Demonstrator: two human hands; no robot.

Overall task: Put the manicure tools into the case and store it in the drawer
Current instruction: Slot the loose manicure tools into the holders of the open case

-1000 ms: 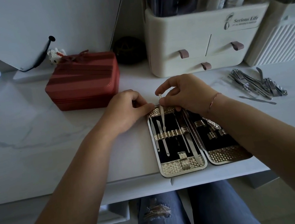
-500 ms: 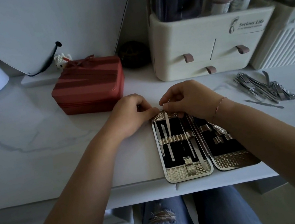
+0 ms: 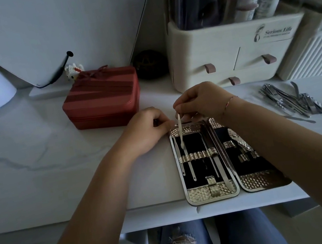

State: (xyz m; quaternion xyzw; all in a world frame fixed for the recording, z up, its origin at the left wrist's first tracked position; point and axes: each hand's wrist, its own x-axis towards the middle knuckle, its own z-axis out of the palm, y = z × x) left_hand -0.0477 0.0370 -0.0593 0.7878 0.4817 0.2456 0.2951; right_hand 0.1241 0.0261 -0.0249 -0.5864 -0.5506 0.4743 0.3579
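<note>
The manicure case [image 3: 213, 196] lies open on the surface [image 3: 57, 172], its long axis running from the person toward the wall. The right hand [image 3: 201, 101] pinches the top end of a thin pale tool [image 3: 180, 131]. The tool hangs nearly along that axis, with its tip over the left half, just beyond the elastic band [image 3: 198, 155]. The left hand [image 3: 146, 130], fingers curled, touches the far left corner of the case; whether it grips the rim I cannot tell. The remaining loose tools [image 3: 294, 100] lie well to the right, nearer the right hand.

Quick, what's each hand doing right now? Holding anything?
Left hand: curled against the far corner of the open gold metal manicure case; whether it grips cannot be told.
Right hand: closed, pinching a slim pale manicure stick.
</note>
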